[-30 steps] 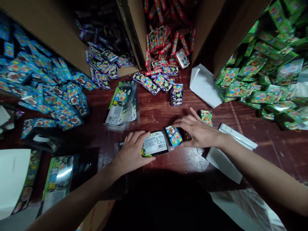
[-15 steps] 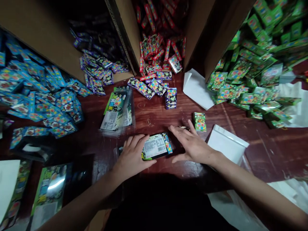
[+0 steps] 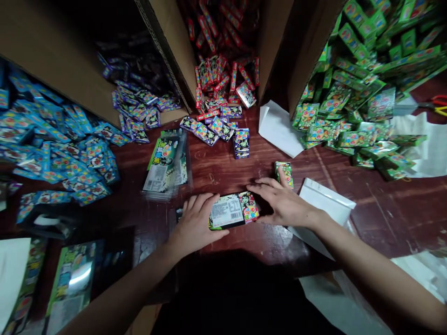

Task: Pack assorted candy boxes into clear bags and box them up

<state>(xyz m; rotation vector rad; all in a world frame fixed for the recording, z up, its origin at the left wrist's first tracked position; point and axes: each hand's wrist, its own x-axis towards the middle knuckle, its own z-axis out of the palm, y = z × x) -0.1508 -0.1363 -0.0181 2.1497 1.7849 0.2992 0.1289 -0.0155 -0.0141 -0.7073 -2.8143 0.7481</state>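
My left hand (image 3: 195, 223) grips the left end of a dark flat package (image 3: 226, 212) with a white label, lying on the dark red table. At the package's open right end sits a small red box (image 3: 248, 207). My right hand (image 3: 284, 204) rests its fingertips on that box, fingers curled over it. A small green box (image 3: 284, 172) stands just beyond my right hand. A white envelope-like bag (image 3: 323, 200) lies under my right wrist.
Cardboard boxes at the back spill piles of small boxes: blue (image 3: 59, 144) on the left, purple (image 3: 139, 111), red (image 3: 223, 79), green (image 3: 359, 107) on the right. Clear printed bags (image 3: 167, 163) lie left of centre. Scissors (image 3: 438, 104) lie far right.
The blue box seen a second ago has gone into the package. My right hand now holds a red box at the package's opening. The view has shifted slightly left.
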